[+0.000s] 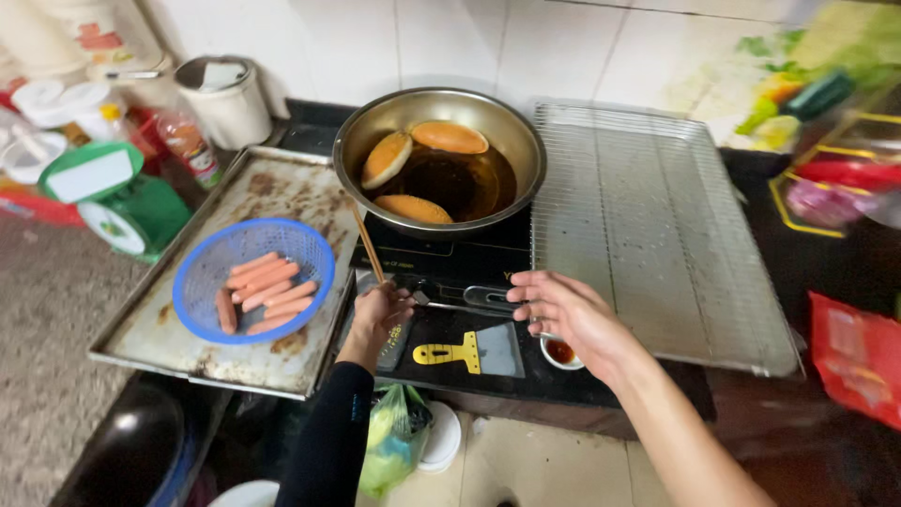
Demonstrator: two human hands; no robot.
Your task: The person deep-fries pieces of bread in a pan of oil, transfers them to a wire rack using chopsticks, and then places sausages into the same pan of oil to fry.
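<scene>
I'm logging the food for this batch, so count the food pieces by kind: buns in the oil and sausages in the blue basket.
Buns frying in the pan of oil: 3
Sausages in the blue basket: about 7, some overlapping
Total: about 10

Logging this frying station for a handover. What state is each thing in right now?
pan: holds dark oil, three browned buns floating
blue basket: holds sausages
wire rack: bare
left hand: gripping chopsticks
right hand: open, fingers spread
yellow-handled scraper: lying flat
</scene>
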